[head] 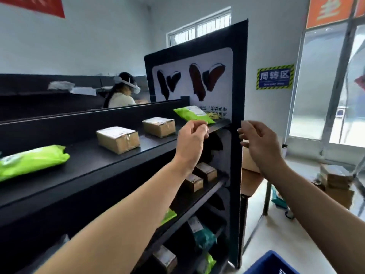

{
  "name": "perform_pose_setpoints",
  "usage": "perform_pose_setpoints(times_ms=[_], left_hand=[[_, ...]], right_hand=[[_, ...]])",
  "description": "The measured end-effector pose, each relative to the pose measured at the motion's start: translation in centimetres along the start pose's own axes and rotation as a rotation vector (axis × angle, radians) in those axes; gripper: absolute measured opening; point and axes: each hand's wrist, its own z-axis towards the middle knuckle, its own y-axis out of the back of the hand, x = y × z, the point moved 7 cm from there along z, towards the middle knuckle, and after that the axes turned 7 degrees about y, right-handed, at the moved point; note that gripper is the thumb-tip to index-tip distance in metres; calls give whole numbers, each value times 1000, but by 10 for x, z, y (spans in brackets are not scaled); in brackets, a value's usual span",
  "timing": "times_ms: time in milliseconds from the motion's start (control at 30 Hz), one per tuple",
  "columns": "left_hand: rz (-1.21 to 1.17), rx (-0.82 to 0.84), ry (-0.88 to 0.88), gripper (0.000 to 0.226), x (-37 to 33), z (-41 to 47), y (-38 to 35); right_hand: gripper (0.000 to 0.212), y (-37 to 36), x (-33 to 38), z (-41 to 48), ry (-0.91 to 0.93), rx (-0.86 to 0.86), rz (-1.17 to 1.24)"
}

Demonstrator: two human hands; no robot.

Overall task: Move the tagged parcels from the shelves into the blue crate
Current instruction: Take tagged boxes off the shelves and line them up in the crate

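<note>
Both hands raised at top shelf, centre frame.
Left hand [192, 138] fingers pinched beside green parcel [192, 114], contact unclear; right hand [256, 141] fingers loosely curled, empty; blue crate [271, 264] lower right.

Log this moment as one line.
left hand: empty, by green plastic mailer | right hand: empty, raised | blue plastic crate: bottom right

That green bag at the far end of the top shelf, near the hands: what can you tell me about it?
The bright green plastic mailer bag lies flat on the black top shelf, at its far end beside the dark side panel. It looks soft and slightly puffed, with a white printed label on its upper face. The left hand reaches toward its near edge, fingers pinched, about at the bag's rim; whether they touch is unclear. Something yellow sits just behind it.
</note>
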Motion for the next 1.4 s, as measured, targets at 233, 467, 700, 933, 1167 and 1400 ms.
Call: perform_pose_setpoints(times_ms=[233,467,700,933,1167,1400], left_hand=[[63,-121,-3,14,1,9,35],[78,-485,101,26,18,48,136],[122,-547,329,49,64,95,197],[161,-510,463,65,94,125,205],[172,-523,513,13,96,136,202],[181,-513,519,20,102,150,185]], right_hand=[[15,-16,3,7,-18,24,20],[31,-89,-13,24,-39,98,7],[44,-146,-50,61,-97,82,-22],[50,-171,-91,110,-162,97,-88],[68,-184,-154,149,-367,217,-157],[44,-208,-188,146,-635,439,-25]])
